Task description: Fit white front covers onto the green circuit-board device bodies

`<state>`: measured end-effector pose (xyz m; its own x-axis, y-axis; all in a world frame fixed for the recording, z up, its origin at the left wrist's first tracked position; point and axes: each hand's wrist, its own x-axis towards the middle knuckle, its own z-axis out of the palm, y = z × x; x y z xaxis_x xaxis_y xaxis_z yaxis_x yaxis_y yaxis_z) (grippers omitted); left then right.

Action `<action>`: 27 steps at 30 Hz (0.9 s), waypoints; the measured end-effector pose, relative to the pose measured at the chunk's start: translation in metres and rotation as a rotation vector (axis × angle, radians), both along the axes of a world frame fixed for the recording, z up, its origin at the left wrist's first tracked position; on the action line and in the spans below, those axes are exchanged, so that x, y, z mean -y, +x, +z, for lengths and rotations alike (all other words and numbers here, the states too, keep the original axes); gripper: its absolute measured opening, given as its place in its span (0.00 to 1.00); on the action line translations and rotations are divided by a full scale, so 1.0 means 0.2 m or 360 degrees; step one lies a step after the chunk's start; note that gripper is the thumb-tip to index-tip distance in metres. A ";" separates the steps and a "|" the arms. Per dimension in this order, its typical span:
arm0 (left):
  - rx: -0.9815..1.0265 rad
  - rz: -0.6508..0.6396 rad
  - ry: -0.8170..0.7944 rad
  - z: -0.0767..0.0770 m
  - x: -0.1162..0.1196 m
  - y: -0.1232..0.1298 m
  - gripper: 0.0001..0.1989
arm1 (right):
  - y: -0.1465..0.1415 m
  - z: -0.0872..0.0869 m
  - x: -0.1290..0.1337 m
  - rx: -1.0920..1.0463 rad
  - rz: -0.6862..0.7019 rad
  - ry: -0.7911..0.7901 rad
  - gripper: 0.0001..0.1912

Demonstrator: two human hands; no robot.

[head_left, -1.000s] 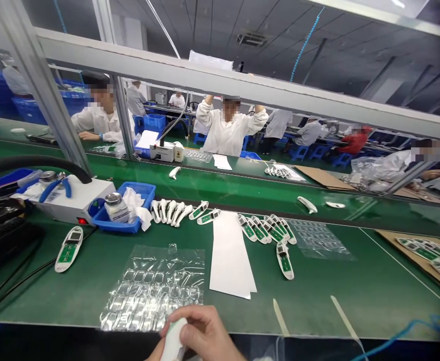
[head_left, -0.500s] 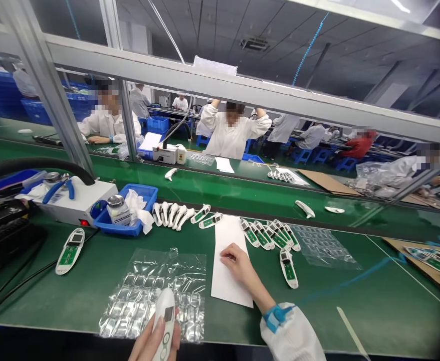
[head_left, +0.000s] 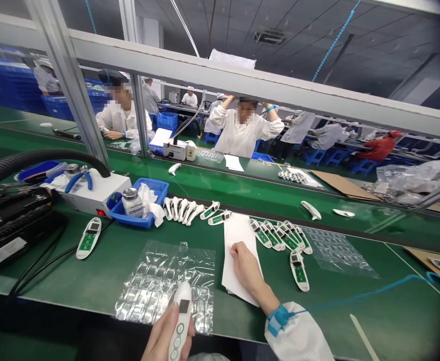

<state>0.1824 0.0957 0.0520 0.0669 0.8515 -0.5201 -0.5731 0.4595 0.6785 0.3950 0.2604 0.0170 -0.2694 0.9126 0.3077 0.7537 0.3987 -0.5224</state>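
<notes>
My left hand [head_left: 167,328] has the white handheld device [head_left: 182,316] gripped, and my right hand [head_left: 245,265] is over the white paper [head_left: 237,231].
From my head view, the device is at the near edge of the desk [head_left: 328,326], screen and round buttons showing, its tip over the clear plastic sheet [head_left: 147,278]; my right fingers are curled inward, and I can't tell whether they pinch anything. A blue wrist strap [head_left: 279,319] circles that wrist. Right of the paper I have a row of open shells [head_left: 280,235] with green boards, one single shell [head_left: 299,271] nearer me; the blue tray [head_left: 161,187] sits farther left.
</notes>
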 end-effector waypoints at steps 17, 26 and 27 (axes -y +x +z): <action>0.0264 0.0104 0.0059 -0.01 0.00 0.03 0.26 | -0.30 0.33 0.42 -0.0885 0.0610 -0.0875 0.09; 0.0028 0.0110 0.0077 -0.02 0.01 0.04 0.27 | -0.43 0.37 0.51 -0.0687 0.0702 -0.0801 0.09; 0.0021 0.0106 0.0086 -0.02 0.01 0.04 0.28 | -0.43 0.37 0.51 -0.0677 0.0698 -0.0793 0.09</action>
<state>0.1913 0.0938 0.0472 0.0157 0.8810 -0.4729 -0.6104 0.3830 0.6933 0.3083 0.1584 0.0901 -0.5878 0.8076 0.0479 0.2771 0.2566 -0.9259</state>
